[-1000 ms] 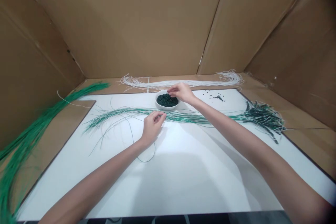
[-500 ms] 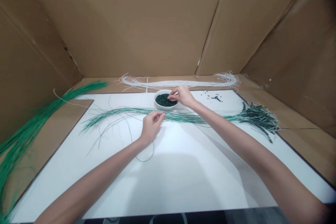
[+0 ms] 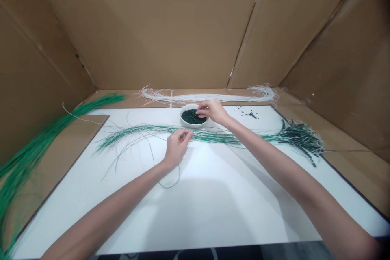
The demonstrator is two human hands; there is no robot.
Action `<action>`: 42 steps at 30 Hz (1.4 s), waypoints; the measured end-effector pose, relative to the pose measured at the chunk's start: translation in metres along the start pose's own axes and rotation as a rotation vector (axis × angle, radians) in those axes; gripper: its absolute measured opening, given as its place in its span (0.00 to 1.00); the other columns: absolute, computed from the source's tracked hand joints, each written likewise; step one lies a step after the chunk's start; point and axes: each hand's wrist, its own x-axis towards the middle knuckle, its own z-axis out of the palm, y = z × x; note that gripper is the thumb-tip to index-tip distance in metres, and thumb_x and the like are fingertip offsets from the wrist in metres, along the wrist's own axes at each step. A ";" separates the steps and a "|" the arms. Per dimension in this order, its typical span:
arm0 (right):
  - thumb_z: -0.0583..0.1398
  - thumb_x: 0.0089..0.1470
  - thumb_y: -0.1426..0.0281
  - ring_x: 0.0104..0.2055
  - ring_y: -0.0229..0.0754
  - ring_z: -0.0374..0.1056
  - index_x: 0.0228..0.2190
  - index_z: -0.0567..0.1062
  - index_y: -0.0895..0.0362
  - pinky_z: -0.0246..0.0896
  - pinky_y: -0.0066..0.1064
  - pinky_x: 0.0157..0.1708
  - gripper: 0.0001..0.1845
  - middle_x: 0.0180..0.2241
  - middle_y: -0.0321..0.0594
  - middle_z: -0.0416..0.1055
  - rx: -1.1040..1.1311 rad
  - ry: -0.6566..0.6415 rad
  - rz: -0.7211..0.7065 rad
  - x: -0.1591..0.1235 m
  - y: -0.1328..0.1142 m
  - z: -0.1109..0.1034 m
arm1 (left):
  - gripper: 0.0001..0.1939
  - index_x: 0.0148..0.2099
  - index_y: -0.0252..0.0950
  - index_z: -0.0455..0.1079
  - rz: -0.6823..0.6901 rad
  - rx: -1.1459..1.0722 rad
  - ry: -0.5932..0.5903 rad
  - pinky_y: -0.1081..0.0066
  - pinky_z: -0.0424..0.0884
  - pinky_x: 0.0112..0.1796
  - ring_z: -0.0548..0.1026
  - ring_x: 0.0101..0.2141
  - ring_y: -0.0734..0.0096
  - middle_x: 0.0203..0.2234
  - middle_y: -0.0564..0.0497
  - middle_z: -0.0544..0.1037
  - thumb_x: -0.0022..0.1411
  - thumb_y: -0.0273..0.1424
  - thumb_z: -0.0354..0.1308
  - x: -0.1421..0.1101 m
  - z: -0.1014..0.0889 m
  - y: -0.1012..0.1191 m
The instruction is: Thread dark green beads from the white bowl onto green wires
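My left hand [image 3: 177, 145] is closed in a pinch just in front of the white bowl. A thin green cord [image 3: 168, 187] runs from it and loops down onto the white board. My right hand [image 3: 212, 111] reaches into the bowl [image 3: 183, 122], thumb and fingers pinched together at the dark green beads [image 3: 191, 116]. Whatever sits between those fingertips is too small to make out. Beneath both hands lies a long bundle of green cords [image 3: 224, 137], its right end carrying many strung dark beads [image 3: 300, 136].
Loose dark beads [image 3: 251, 114] are scattered right of the bowl. White cords [image 3: 210, 98] lie along the back, near the cardboard wall [image 3: 164, 28]. A thick bunch of green strands [image 3: 39, 142] hangs at the left. Everything central rests on a white board [image 3: 128, 219].
Both hands hold nearly the same places. The fingers of my right hand shift slightly among the beads, and the whole view drifts a little.
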 end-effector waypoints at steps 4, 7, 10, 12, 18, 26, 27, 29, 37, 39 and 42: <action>0.63 0.40 0.66 0.24 0.42 0.71 0.25 0.77 0.60 0.69 0.32 0.26 0.09 0.28 0.42 0.72 0.234 0.141 -0.092 -0.047 0.001 0.010 | 0.13 0.32 0.34 0.69 -0.011 -0.022 0.035 0.77 0.55 0.25 0.57 0.21 0.79 0.19 0.56 0.61 0.56 0.38 0.51 -0.001 -0.001 0.003; 0.63 0.40 0.65 0.27 0.41 0.71 0.28 0.77 0.59 0.69 0.32 0.29 0.11 0.31 0.42 0.73 0.404 0.112 -0.007 -0.081 0.011 0.025 | 0.11 0.33 0.34 0.69 0.017 -0.033 0.048 0.77 0.55 0.25 0.56 0.21 0.79 0.19 0.56 0.60 0.55 0.37 0.52 -0.001 -0.002 0.004; 0.65 0.36 0.67 0.25 0.40 0.70 0.27 0.77 0.59 0.68 0.30 0.28 0.11 0.26 0.40 0.73 0.557 0.174 0.134 -0.097 0.022 0.038 | 0.10 0.33 0.34 0.71 0.054 -0.027 0.053 0.76 0.55 0.25 0.57 0.21 0.79 0.20 0.56 0.60 0.54 0.36 0.54 -0.001 -0.002 0.005; 0.66 0.34 0.69 0.24 0.39 0.70 0.26 0.77 0.59 0.67 0.29 0.26 0.12 0.24 0.40 0.74 0.640 0.216 0.191 -0.099 0.027 0.042 | 0.10 0.32 0.35 0.71 0.075 -0.016 0.041 0.76 0.55 0.25 0.57 0.21 0.79 0.19 0.56 0.59 0.54 0.36 0.54 -0.001 -0.002 0.005; 0.67 0.31 0.71 0.22 0.38 0.69 0.23 0.76 0.60 0.65 0.27 0.22 0.11 0.20 0.39 0.73 0.737 0.229 0.219 -0.099 0.026 0.044 | 0.10 0.33 0.35 0.72 0.112 0.008 -0.036 0.75 0.55 0.25 0.57 0.21 0.78 0.17 0.56 0.56 0.54 0.36 0.54 -0.002 -0.003 0.006; 0.67 0.30 0.71 0.22 0.38 0.69 0.22 0.76 0.60 0.65 0.26 0.20 0.11 0.20 0.39 0.73 0.752 0.213 0.217 -0.101 0.024 0.043 | 0.09 0.33 0.36 0.73 0.193 0.027 -0.081 0.75 0.57 0.26 0.59 0.21 0.77 0.17 0.56 0.59 0.55 0.35 0.54 -0.003 -0.002 0.009; 0.67 0.30 0.71 0.22 0.38 0.69 0.22 0.76 0.60 0.65 0.26 0.20 0.11 0.20 0.39 0.73 0.755 0.213 0.217 -0.101 0.025 0.043 | 0.09 0.34 0.36 0.73 0.195 0.031 -0.083 0.75 0.57 0.26 0.59 0.21 0.77 0.17 0.56 0.59 0.55 0.35 0.54 -0.003 -0.002 0.009; 0.67 0.30 0.71 0.22 0.38 0.69 0.22 0.76 0.60 0.65 0.26 0.20 0.10 0.20 0.39 0.73 0.758 0.211 0.214 -0.101 0.025 0.043 | 0.09 0.34 0.36 0.73 0.194 0.037 -0.083 0.75 0.57 0.26 0.59 0.21 0.77 0.17 0.56 0.59 0.55 0.35 0.54 -0.003 -0.001 0.008; 0.67 0.30 0.71 0.22 0.38 0.69 0.22 0.76 0.60 0.64 0.26 0.20 0.10 0.20 0.40 0.73 0.750 0.209 0.207 -0.100 0.025 0.042 | 0.10 0.34 0.36 0.73 0.188 0.044 -0.080 0.75 0.57 0.26 0.60 0.22 0.77 0.17 0.56 0.60 0.55 0.35 0.54 -0.003 -0.001 0.008; 0.67 0.30 0.71 0.22 0.39 0.69 0.22 0.77 0.60 0.64 0.27 0.20 0.10 0.21 0.40 0.73 0.744 0.207 0.212 -0.101 0.025 0.042 | 0.10 0.34 0.36 0.73 0.186 0.047 -0.081 0.75 0.58 0.27 0.60 0.22 0.76 0.17 0.55 0.60 0.55 0.35 0.54 -0.003 -0.001 0.008; 0.67 0.30 0.71 0.22 0.39 0.69 0.22 0.77 0.60 0.64 0.28 0.21 0.10 0.21 0.40 0.73 0.731 0.194 0.207 -0.101 0.025 0.042 | 0.10 0.33 0.36 0.73 0.180 0.048 -0.079 0.75 0.58 0.27 0.60 0.22 0.76 0.17 0.55 0.61 0.55 0.35 0.53 -0.003 -0.002 0.008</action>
